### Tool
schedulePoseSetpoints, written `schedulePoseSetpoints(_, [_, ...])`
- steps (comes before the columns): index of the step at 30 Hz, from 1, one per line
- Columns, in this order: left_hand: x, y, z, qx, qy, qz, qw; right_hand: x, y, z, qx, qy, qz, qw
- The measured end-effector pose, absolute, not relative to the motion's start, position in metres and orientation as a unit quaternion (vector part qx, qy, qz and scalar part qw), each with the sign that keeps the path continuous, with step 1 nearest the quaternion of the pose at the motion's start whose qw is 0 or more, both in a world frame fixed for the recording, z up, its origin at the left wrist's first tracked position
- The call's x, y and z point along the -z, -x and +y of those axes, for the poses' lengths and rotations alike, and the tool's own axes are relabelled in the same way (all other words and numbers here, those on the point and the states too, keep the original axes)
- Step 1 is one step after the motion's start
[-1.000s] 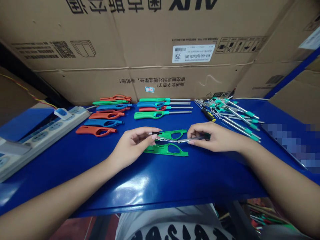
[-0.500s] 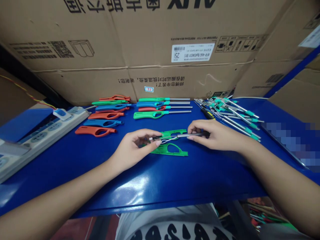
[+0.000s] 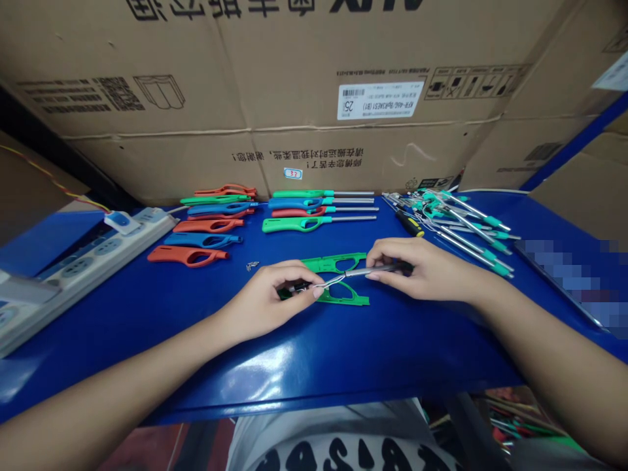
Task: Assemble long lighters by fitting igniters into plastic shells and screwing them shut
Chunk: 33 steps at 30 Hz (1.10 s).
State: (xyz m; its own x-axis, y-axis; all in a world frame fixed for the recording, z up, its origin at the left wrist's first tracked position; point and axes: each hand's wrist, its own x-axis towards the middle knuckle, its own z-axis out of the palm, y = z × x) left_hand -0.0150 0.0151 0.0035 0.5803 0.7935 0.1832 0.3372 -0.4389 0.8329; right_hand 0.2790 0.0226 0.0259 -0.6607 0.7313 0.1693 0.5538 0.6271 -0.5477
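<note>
On the blue desk, centre:
Boxes: cardboard boxes (image 3: 314,98) along the back edge.
Power strip: power strip (image 3: 73,261), left edge.
Shells: two green handle shells (image 3: 338,281) under both hands.
Left hand: left hand (image 3: 275,294) pinched on a small black part (image 3: 297,286) with wires.
Right hand: right hand (image 3: 417,268) gripping a metal tube (image 3: 373,269) over the shells.
</note>
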Motion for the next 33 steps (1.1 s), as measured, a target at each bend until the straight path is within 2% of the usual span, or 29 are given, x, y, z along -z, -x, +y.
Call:
schedulePoseSetpoints(5, [-0.0006,0.0156,0.0166,-0.321,-0.788,0.348,0.394,-0.0257,-0.2780,0.0212,-0.226,0.355,-0.887,0.191])
schedulePoseSetpoints(10, [-0.0004,0.0169,0.0180,-0.360,-0.798,0.348,0.337,-0.0230,-0.2771,0.0210,-0.240,0.356,-0.885,0.180])
schedulePoseSetpoints(25, [-0.0042,0.0143,0.0152,-0.291,-0.817,0.376,0.327,-0.0212,-0.2730,0.0184,-0.243,0.334,-0.895,0.170])
schedulePoseSetpoints(33, [-0.0050,0.0130,0.0137,-0.246,-0.851,0.339,0.318,-0.0211,-0.2706,0.0168,-0.225,0.318,-0.904,0.175])
